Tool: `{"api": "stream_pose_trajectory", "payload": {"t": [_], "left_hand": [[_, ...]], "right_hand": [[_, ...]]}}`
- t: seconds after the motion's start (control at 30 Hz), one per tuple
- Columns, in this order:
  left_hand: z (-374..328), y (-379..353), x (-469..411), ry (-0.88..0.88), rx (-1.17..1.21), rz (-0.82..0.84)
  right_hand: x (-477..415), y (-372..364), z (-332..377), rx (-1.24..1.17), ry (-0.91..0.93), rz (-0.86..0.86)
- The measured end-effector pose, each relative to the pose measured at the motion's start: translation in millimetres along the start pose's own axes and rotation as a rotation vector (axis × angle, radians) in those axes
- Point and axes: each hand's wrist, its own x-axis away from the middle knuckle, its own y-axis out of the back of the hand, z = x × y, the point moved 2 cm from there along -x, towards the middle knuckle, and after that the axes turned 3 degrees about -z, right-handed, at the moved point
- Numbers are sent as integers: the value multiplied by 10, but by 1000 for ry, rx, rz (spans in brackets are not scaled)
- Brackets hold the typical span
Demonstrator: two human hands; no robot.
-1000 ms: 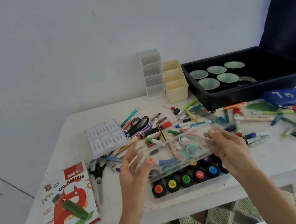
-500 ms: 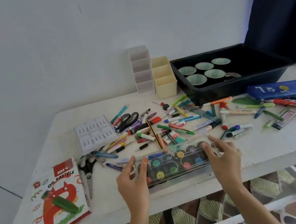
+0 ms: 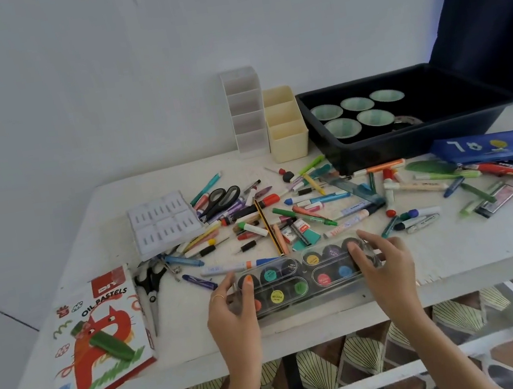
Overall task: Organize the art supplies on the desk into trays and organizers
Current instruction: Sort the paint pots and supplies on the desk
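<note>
While the clear-lidded paint box (image 3: pixel 302 282) lies flat near the front edge of the white tabletop (image 3: pixel 458 249), the left grip (image 3: pixel 232 305) clasps its left end, thumb bent over the lid, and the right grip (image 3: pixel 385 263) holds its right end, fingers curled across the top. Just beyond both grips lies a jumble of markers, crayons and pencils (image 3: pixel 286 220). Left of the left grip lie black-handled scissors (image 3: pixel 150 288) and an oil pastels box (image 3: pixel 98 340). Well beyond the right grip stands a black tray (image 3: pixel 408 141) holding green cups (image 3: pixel 367 118), with a cream organizer (image 3: pixel 289 142) and a white organizer (image 3: pixel 249 128) side by side to its left
</note>
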Motion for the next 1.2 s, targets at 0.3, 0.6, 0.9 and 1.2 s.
{"api": "stream_pose_trajectory", "payload": {"t": [0.3, 0.6, 0.9, 1.2], "left_hand": [[52, 10, -69, 7, -45, 47], [32, -27, -62, -21, -58, 35], [38, -54, 365, 129, 227, -173], [89, -65, 429, 186, 404, -135]], "right_hand": [[-173, 111, -49, -81, -141, 131], [-94, 84, -137, -177, -167, 88], [103, 112, -182, -286, -166, -92], [112, 223, -267, -354, -85, 135]]}}
